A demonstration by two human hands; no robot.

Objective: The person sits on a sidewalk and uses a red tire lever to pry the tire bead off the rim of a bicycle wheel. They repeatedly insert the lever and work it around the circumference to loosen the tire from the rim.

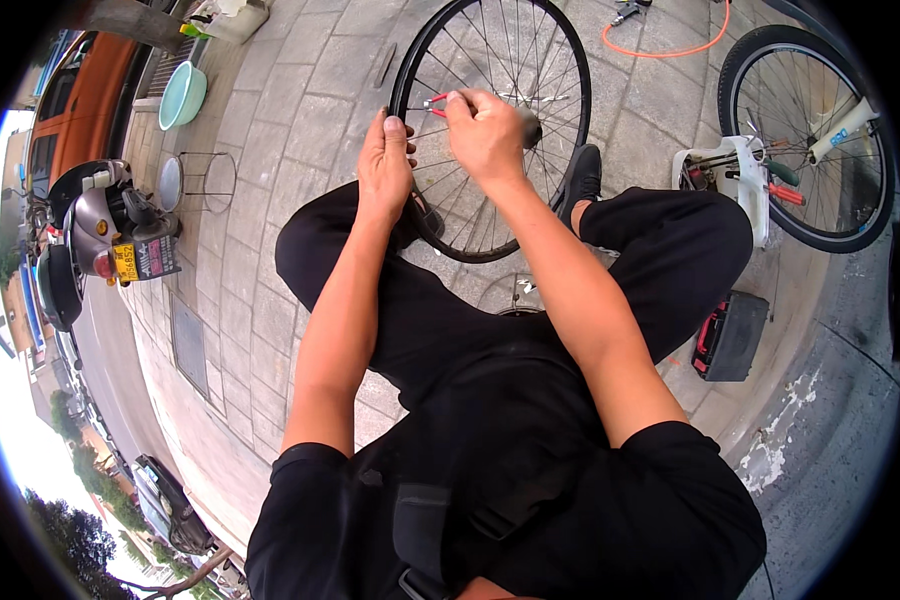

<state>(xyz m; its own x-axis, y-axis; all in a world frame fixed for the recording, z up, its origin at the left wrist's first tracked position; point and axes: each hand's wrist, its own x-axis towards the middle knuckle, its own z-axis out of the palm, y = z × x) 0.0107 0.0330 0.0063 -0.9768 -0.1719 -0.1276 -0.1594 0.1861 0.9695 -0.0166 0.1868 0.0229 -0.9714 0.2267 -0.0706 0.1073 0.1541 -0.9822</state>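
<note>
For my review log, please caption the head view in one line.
Left hand at the edge of a spoked wheel, right hand holding a small red tool.

Dark characters on yellow plate (125,262), pale lettering on dark panel (158,257), both on a scooter (90,226)

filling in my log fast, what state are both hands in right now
Left hand: closed around the edge of the bicycle wheel.
Right hand: closed, holding a small red tool.
</note>
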